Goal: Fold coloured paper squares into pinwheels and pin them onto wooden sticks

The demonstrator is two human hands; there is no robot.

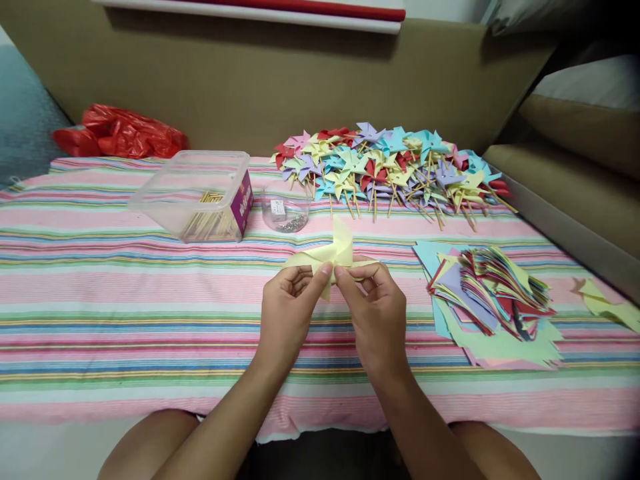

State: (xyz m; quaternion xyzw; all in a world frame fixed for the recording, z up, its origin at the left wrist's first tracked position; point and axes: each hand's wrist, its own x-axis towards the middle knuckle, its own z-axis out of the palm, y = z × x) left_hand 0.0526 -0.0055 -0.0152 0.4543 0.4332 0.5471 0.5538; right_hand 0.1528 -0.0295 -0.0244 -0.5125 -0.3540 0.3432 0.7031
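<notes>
A pale yellow paper pinwheel (327,254) is held above the striped cloth (125,293), at the near middle. One side of its centre is pinched between thumb and fingers by the left hand (291,297); the other side is gripped likewise by the right hand (380,307). The pointed, folded blades are spread outward, one being directed away from the person. Whether a fastener is fitted at the centre cannot be told, as it is covered by the thumbs. Thin wooden sticks (213,225) are contained in a clear, rectangular plastic box (163,190) at the far left. Beside it, small metal pieces (295,223) are held in a round, transparent cup (270,220). Finished multicoloured pinwheels (390,167) on sticks are heaped at the far right. Nearer, cut coloured paper (493,293) is stacked in uneven layers.
</notes>
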